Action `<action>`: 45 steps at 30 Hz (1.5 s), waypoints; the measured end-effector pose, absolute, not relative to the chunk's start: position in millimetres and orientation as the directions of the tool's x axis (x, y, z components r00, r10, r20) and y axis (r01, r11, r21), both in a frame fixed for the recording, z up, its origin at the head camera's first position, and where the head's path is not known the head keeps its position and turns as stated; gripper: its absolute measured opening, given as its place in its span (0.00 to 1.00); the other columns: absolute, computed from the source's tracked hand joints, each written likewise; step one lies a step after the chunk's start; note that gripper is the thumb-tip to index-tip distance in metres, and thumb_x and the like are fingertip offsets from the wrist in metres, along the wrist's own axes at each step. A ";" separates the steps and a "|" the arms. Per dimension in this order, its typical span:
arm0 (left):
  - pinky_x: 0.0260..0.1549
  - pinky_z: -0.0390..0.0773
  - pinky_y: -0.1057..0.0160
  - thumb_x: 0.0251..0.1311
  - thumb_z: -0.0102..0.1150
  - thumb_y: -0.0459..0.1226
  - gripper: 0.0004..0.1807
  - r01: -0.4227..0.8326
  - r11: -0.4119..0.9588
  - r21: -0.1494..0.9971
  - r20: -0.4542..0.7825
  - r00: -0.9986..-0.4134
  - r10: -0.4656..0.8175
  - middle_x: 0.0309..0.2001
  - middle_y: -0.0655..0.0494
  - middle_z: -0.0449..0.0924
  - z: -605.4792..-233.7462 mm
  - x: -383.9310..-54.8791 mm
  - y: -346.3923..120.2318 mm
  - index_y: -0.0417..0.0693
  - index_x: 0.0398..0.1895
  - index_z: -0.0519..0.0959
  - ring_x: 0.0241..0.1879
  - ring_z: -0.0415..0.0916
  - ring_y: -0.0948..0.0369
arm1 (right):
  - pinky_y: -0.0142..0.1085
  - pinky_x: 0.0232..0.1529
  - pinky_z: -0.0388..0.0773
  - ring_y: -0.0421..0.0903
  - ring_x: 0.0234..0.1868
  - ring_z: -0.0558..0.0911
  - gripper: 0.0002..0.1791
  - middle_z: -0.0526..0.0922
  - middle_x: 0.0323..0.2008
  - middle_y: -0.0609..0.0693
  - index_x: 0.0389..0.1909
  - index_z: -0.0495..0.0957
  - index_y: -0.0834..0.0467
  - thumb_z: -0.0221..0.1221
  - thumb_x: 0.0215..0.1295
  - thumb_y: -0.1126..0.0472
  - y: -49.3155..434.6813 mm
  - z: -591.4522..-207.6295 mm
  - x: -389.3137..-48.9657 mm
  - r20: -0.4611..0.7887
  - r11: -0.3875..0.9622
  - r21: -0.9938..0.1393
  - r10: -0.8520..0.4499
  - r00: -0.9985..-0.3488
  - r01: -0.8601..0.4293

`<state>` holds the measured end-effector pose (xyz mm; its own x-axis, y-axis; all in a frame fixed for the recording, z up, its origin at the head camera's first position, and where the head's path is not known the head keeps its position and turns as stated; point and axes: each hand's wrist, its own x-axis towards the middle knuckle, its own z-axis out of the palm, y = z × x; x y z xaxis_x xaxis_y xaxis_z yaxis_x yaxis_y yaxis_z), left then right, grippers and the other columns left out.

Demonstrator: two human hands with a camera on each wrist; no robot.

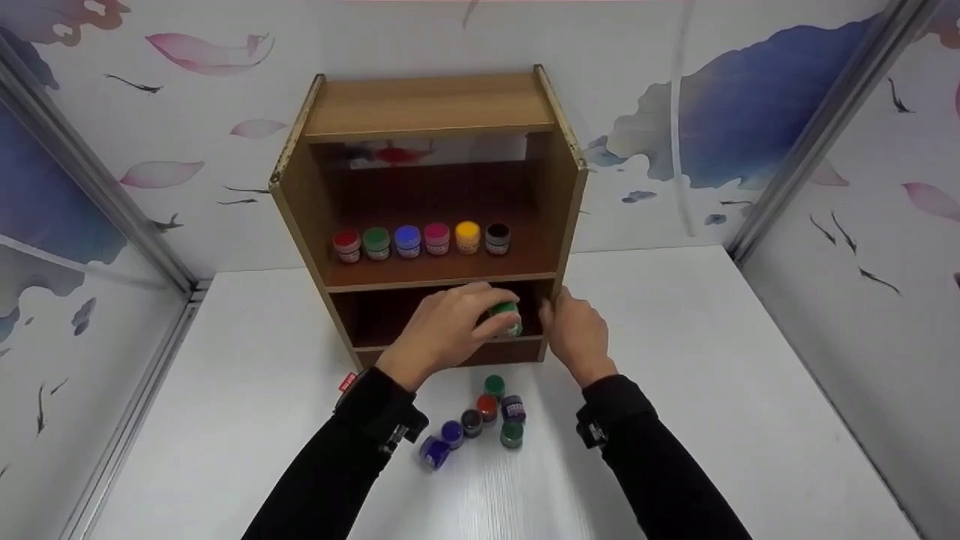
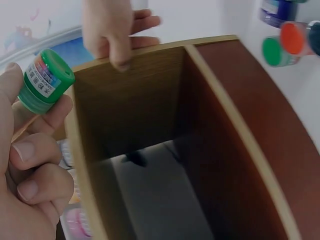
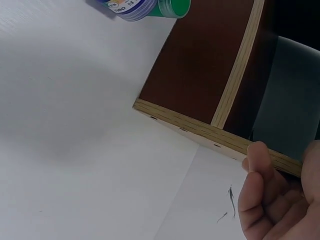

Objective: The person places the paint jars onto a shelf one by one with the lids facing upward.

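Note:
My left hand (image 1: 450, 322) pinches a small green paint jar (image 2: 47, 80) between thumb and fingers, just in front of the lower compartment of a wooden shelf unit (image 1: 427, 105). The jar's printed label faces the left wrist camera. My right hand (image 1: 581, 334) grips the front edge of the unit's right side panel (image 3: 175, 120), thumb on the inside and fingers outside. On the upper shelf stands a row of several paint jars with red (image 1: 347, 245), green, blue, magenta, yellow (image 1: 467, 237) and black lids.
On the white table (image 1: 675, 390) before the unit is a loose group of paint jars, among them a red-orange one (image 1: 487, 407), a dark one (image 1: 471, 422) and a tipped blue one (image 1: 434, 453). Patterned wall panels (image 1: 847, 172) enclose the table at the back and sides.

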<state>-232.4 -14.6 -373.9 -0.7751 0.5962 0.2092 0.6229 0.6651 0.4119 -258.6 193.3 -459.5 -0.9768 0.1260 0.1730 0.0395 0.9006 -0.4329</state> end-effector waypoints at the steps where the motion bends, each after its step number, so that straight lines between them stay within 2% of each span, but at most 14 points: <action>1: 0.50 0.79 0.57 0.69 0.45 0.58 0.24 0.627 0.665 0.407 0.220 -0.773 0.595 0.53 0.60 0.81 -370.1 -233.3 -12.9 0.61 0.61 0.76 0.49 0.81 0.59 | 0.49 0.28 0.79 0.57 0.32 0.86 0.20 0.86 0.33 0.62 0.47 0.76 0.64 0.48 0.74 0.51 193.3 -458.0 -258.4 0.170 0.901 -0.433 0.125 -0.977 0.040; 7: 0.42 0.80 0.61 0.70 0.47 0.57 0.24 0.632 0.679 0.374 0.258 -0.774 0.578 0.52 0.60 0.81 -349.4 -238.7 -2.4 0.59 0.61 0.76 0.42 0.81 0.60 | 0.46 0.27 0.79 0.54 0.30 0.86 0.20 0.86 0.31 0.60 0.45 0.79 0.65 0.50 0.73 0.51 193.7 -449.0 -257.1 0.139 0.902 -0.430 0.110 -0.984 0.040; 14: 0.30 0.76 0.63 0.70 0.46 0.56 0.24 0.607 0.729 0.318 0.296 -0.794 0.532 0.54 0.57 0.80 -331.3 -246.4 8.6 0.60 0.63 0.74 0.31 0.76 0.60 | 0.40 0.22 0.75 0.50 0.23 0.82 0.19 0.85 0.26 0.58 0.31 0.81 0.64 0.51 0.72 0.54 194.5 -442.5 -257.4 0.146 0.898 -0.439 0.098 -0.984 0.024; 19: 0.26 0.73 0.64 0.70 0.47 0.54 0.23 0.592 0.759 0.271 0.326 -0.798 0.506 0.53 0.56 0.80 -322.8 -255.0 20.2 0.58 0.63 0.74 0.26 0.72 0.60 | 0.36 0.20 0.70 0.46 0.21 0.77 0.18 0.85 0.26 0.58 0.35 0.82 0.66 0.52 0.71 0.56 196.5 -438.2 -258.3 0.113 0.892 -0.452 0.088 -0.990 0.028; 24: 0.25 0.76 0.63 0.71 0.48 0.53 0.23 0.560 0.799 0.218 0.327 -0.813 0.481 0.54 0.55 0.80 -318.2 -266.2 32.1 0.55 0.62 0.74 0.28 0.75 0.59 | 0.33 0.19 0.66 0.43 0.19 0.73 0.16 0.84 0.24 0.56 0.34 0.83 0.66 0.53 0.70 0.58 197.1 -433.6 -259.1 0.074 0.889 -0.457 0.078 -0.994 0.035; 31: 0.33 0.81 0.60 0.72 0.47 0.52 0.22 0.513 0.844 0.157 0.291 -0.841 0.457 0.53 0.54 0.80 -314.9 -282.0 45.3 0.55 0.62 0.75 0.32 0.79 0.58 | 0.33 0.20 0.67 0.43 0.20 0.73 0.16 0.82 0.22 0.54 0.29 0.82 0.64 0.53 0.70 0.58 194.7 -431.0 -260.1 0.052 0.889 -0.455 0.082 -0.995 0.050; 38: 0.25 0.78 0.59 0.71 0.49 0.50 0.18 0.472 0.877 0.092 0.301 -0.853 0.427 0.43 0.54 0.81 -319.9 -294.0 58.1 0.53 0.53 0.79 0.29 0.78 0.57 | 0.33 0.21 0.66 0.43 0.20 0.73 0.16 0.82 0.22 0.53 0.28 0.82 0.62 0.53 0.70 0.58 193.0 -430.6 -260.8 0.040 0.892 -0.449 0.079 -0.996 0.052; 45: 0.32 0.83 0.56 0.72 0.47 0.50 0.18 0.444 0.896 0.020 0.258 -0.868 0.424 0.44 0.51 0.81 -320.8 -299.1 68.0 0.50 0.50 0.79 0.34 0.81 0.54 | 0.32 0.19 0.66 0.42 0.19 0.72 0.15 0.81 0.19 0.53 0.30 0.83 0.64 0.53 0.70 0.59 193.9 -432.0 -260.2 0.083 0.897 -0.442 0.065 -0.994 0.022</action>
